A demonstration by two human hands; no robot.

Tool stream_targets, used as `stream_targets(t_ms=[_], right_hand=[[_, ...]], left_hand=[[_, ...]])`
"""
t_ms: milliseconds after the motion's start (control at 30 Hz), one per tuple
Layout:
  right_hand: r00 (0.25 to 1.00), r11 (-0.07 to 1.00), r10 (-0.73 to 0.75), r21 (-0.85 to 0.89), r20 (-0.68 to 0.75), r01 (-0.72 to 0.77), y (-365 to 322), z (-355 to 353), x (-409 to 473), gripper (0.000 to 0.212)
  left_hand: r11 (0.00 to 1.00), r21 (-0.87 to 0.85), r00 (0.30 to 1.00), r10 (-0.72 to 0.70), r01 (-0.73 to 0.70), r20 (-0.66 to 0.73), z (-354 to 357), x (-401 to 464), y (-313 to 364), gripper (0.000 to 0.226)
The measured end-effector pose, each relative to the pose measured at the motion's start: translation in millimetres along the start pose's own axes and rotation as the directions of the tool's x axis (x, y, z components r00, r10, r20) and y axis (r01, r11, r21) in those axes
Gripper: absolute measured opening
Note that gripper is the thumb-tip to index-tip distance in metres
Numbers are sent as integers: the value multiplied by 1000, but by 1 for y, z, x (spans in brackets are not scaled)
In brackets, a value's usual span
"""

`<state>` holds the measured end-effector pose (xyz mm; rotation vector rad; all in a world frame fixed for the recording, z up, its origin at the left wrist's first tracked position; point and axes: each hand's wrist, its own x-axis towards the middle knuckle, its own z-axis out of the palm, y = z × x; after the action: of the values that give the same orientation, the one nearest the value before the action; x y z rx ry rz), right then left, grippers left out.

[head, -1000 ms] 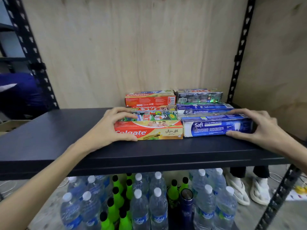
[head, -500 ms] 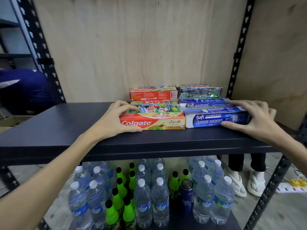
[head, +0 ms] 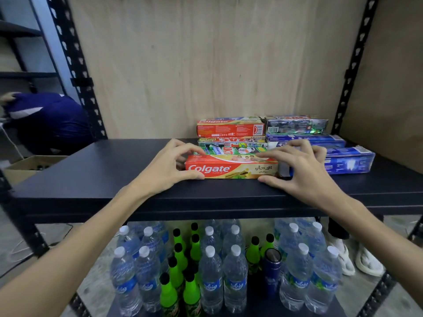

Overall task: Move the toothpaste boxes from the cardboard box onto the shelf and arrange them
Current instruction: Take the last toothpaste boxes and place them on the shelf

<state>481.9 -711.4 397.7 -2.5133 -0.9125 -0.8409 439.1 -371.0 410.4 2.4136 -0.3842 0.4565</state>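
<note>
Plywood backing is seen behind the dark shelf (head: 91,175), on which the toothpaste boxes are stacked in two rows. The front Colgate box (head: 231,169) is now gripped at both ends: the left hand (head: 167,168) is curled round its left end, and the right hand (head: 304,170), moved over from the blue Safi box (head: 348,161) held half a second ago, is curled round its right end. Water bottles (head: 210,271) are stored below.
</note>
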Motion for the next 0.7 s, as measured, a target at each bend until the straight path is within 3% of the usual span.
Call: stream_targets(t_ms=[233, 333, 500, 633, 700], right_hand=[[992, 993, -121, -4, 22, 121, -28, 17, 23, 53], [981, 980, -194, 60, 28, 192, -59, 34, 40, 53], [964, 955, -264, 146, 24, 258, -109, 68, 75, 61], [958, 936, -287, 209, -10, 283, -137, 92, 99, 57], [956, 939, -295, 189, 5, 289, -139, 101, 108, 58]], left_hand=[[1000, -4, 999, -5, 5, 46, -41, -24, -31, 47], [995, -98, 999, -31, 34, 34, -69, -45, -51, 38], [979, -148, 987, -150, 140, -62, -110, -74, -87, 26], [968, -145, 962, -227, 205, -155, -133, -86, -111, 32], [961, -192, 964, -228, 200, -139, -137, -89, -113, 37]])
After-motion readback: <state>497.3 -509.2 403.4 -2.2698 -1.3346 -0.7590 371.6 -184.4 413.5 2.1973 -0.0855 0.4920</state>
